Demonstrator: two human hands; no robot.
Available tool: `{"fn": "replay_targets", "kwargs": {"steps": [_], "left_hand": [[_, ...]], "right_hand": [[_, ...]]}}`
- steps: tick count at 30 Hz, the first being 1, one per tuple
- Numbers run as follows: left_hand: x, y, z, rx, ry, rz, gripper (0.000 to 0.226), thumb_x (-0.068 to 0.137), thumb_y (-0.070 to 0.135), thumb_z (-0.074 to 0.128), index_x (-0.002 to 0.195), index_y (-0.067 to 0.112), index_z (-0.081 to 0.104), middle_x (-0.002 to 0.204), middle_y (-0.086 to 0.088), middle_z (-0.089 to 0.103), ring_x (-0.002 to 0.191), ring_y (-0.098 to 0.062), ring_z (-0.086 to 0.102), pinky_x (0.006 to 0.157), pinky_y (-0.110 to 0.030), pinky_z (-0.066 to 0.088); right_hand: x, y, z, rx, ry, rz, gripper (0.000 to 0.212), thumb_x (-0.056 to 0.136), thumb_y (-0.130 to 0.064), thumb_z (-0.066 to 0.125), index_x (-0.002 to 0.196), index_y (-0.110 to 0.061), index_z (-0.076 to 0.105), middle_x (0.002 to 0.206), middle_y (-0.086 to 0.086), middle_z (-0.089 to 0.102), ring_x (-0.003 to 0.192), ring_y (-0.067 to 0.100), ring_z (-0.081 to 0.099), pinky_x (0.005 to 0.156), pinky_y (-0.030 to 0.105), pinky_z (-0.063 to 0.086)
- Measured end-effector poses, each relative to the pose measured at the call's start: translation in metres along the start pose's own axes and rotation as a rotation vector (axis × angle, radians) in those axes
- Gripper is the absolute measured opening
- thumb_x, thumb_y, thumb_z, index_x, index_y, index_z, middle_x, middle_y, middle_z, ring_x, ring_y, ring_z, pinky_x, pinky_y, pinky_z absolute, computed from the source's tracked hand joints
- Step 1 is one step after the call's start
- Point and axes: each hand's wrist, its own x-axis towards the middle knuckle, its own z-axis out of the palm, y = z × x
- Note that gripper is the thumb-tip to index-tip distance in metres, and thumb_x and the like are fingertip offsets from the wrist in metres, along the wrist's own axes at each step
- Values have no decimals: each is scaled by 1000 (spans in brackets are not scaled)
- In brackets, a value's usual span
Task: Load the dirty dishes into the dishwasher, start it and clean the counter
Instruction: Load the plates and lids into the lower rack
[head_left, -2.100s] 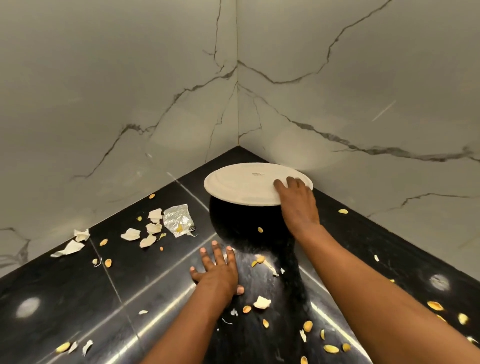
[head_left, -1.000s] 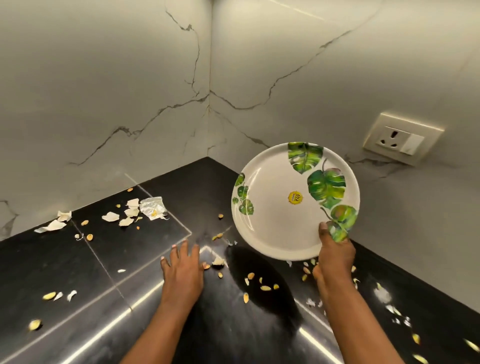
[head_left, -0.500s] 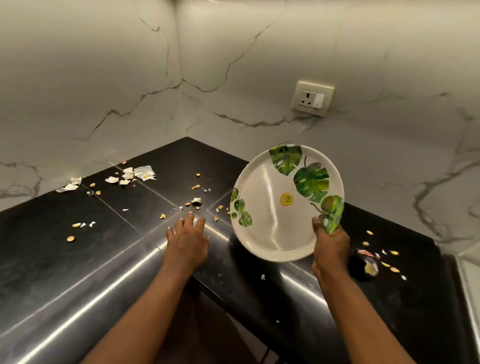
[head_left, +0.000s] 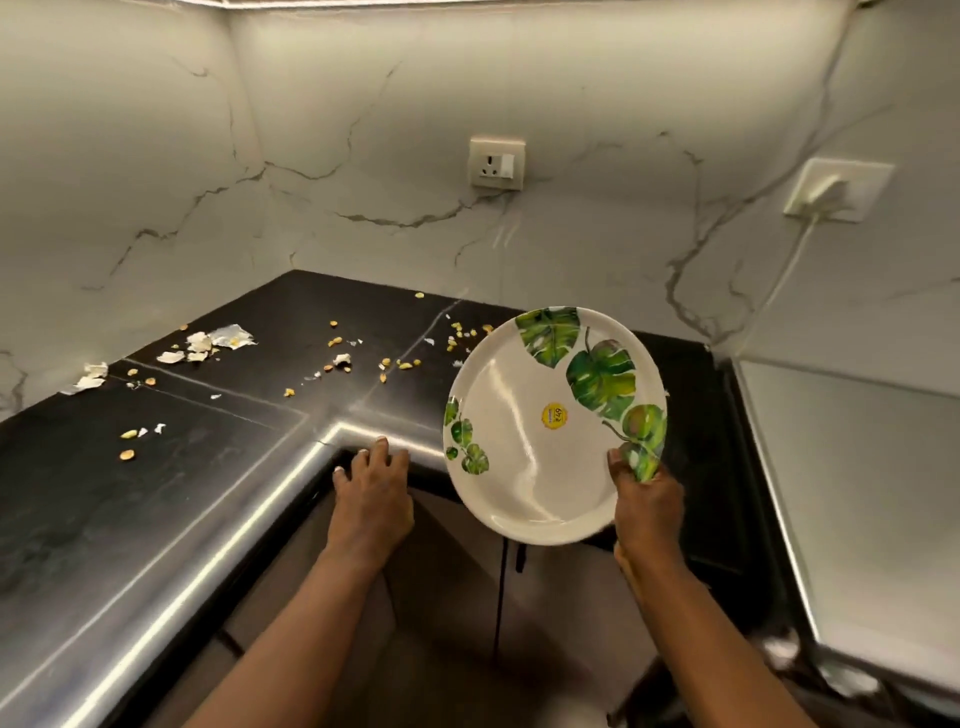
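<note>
A white plate (head_left: 524, 462) printed with green leaves and bearing a yellow sticker is tilted up, its face toward me. My right hand (head_left: 647, 499) grips its lower right rim, thumb on the face, over the counter's inner corner. My left hand (head_left: 373, 486) rests with straight fingers on the rounded front edge of the black counter (head_left: 156, 499). Yellow food scraps (head_left: 332, 343) and torn white paper bits (head_left: 200, 345) lie scattered over the back of the counter. No dishwasher shows.
Marble walls meet behind the L-shaped counter. A wall socket (head_left: 496, 162) sits above it, and a second socket with a white plug and cord (head_left: 831, 195) is at the right. A pale appliance top (head_left: 852, 467) stands at the right. Cabinet fronts (head_left: 457, 597) lie below.
The plate, earlier face down on the counter, was lifted and turned face up in my right hand. I backed off; my left hand slid from the countertop to its front edge.
</note>
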Motion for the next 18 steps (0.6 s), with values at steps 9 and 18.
{"fn": "replay_targets", "kwargs": {"steps": [9,18], "left_hand": [[-161,-12,51,93,-248,115,51,93,18,46,143,20,34,155,-11,20,140,-33,24,113,-56,21],[-282,66,102,143,-449,346,55,95,22,47,147,20,27,157,-11,16,142,-33,23,114,-54,22]], "right_hand": [[-172,66,-144,43,100,139,17,87,-22,72,103,-17,71,94,-2,75,85,14,70,71,29,56],[-326,104,-315,-42,255,359,9,89,-16,68,93,-23,72,87,-6,76,83,15,71,66,32,56]]}}
